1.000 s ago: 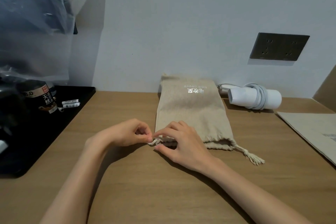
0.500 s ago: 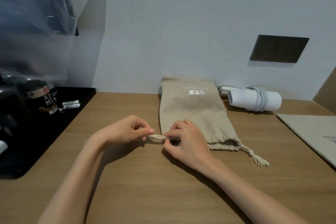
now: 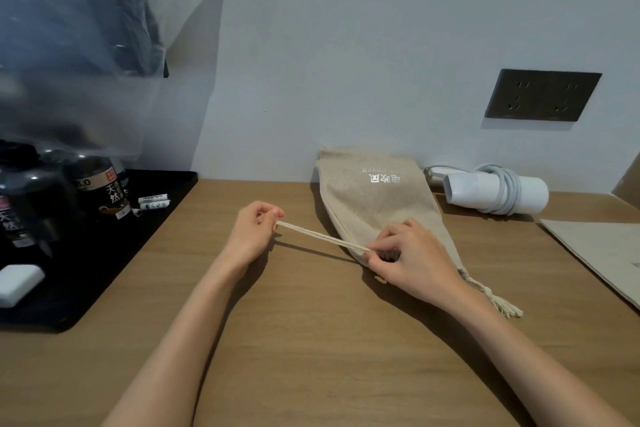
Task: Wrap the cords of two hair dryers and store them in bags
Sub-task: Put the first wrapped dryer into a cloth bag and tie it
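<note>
Beige drawstring bag point(image 3: 377, 204) lies on the wooden table point(image 3: 311, 340), closed end at the wall, mouth toward the camera. Left hand point(image 3: 254, 232) pinches the drawstring point(image 3: 322, 236), taut up to the bag mouth. Right hand point(image 3: 412, 262) is curled on the gathered mouth. Hands apart, string spanning the gap. Tassel point(image 3: 509, 307) lies beside the right wrist. White hair dryer point(image 3: 464, 189) (cord point(image 3: 505, 191) coiled round its body) lies by the wall, near the bag. Second bag point(image 3: 602, 253) lies flat at the right edge.

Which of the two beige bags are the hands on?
The middle drawstring bag: left hand pinches its cord, right hand grips its mouth. The flat bag lies untouched.
</note>
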{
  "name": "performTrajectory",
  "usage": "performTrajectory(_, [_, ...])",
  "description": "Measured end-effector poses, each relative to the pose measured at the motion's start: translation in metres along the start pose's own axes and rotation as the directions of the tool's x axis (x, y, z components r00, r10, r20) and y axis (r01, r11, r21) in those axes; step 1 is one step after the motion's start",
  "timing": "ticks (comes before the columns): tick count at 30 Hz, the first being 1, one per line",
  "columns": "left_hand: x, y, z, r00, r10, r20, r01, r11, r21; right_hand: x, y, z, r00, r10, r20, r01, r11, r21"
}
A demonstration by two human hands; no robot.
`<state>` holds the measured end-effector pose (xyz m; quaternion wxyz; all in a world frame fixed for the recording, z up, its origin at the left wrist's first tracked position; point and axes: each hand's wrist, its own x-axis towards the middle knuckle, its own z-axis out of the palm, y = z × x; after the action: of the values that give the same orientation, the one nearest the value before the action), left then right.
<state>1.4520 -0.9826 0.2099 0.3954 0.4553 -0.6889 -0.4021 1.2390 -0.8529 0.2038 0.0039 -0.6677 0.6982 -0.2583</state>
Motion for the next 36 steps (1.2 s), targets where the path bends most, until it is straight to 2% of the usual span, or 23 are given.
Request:
performTrajectory(3, [-0.003,-0.001,0.001,0.994,0.057,0.088,-0.065,0.994,0.091,0.000,0.005,0.000,0.999,-0.026,0.042,0.021,0.994,0.109])
performTrajectory(6, [-0.004,-0.007,0.004,0.983,0.022,0.184,-0.058,0.979,0.195,-0.007,0.011,-0.006,0.997,-0.076,-0.010,0.076,0.978,0.196])
performTrajectory(8, [-0.004,-0.010,0.011,0.987,0.129,0.098,-0.154,0.934,0.321,-0.012,0.017,-0.015,0.994,-0.054,-0.094,0.074,0.971,0.227])
performTrajectory(10, [-0.012,-0.002,0.021,0.966,0.257,0.020,-0.249,0.913,0.323,-0.020,0.025,-0.026,0.990,0.000,-0.141,0.036,0.967,0.252])
performTrajectory(13, [-0.028,0.017,0.039,0.905,0.422,0.052,-0.422,0.876,0.234,-0.032,0.042,-0.041,0.985,0.091,-0.148,-0.053,0.970,0.238])
performTrajectory(17, [-0.047,0.039,0.075,0.777,0.557,0.294,-0.622,0.751,0.223,-0.051,0.065,-0.056,0.979,0.202,-0.009,-0.198,0.967,0.164])
performTrajectory(20, [-0.055,0.056,0.108,0.670,0.561,0.486,-0.717,0.658,0.230,-0.067,0.078,-0.060,0.977,0.205,0.059,-0.208,0.977,0.038])
performTrajectory(23, [-0.058,0.068,0.140,0.606,0.521,0.601,-0.773,0.563,0.291,-0.079,0.084,-0.063,0.980,0.192,0.043,-0.193,0.981,0.030])
performTrajectory(27, [-0.057,0.077,0.173,0.600,0.455,0.658,-0.784,0.500,0.369,-0.086,0.090,-0.065,0.986,0.165,0.027,-0.166,0.984,0.061])
performTrajectory(30, [-0.054,0.072,0.185,0.595,0.477,0.647,-0.794,0.471,0.384,-0.090,0.096,-0.064,0.989,0.148,0.027,-0.149,0.988,0.038])
performTrajectory(32, [-0.053,0.064,0.186,0.581,0.509,0.635,-0.806,0.472,0.358,-0.091,0.101,-0.063,0.991,0.134,0.013,-0.134,0.991,0.001])
performTrajectory(36, [-0.051,0.056,0.179,0.608,0.535,0.586,-0.786,0.511,0.348,-0.091,0.115,-0.066,0.988,0.153,-0.033,-0.155,0.985,-0.080])
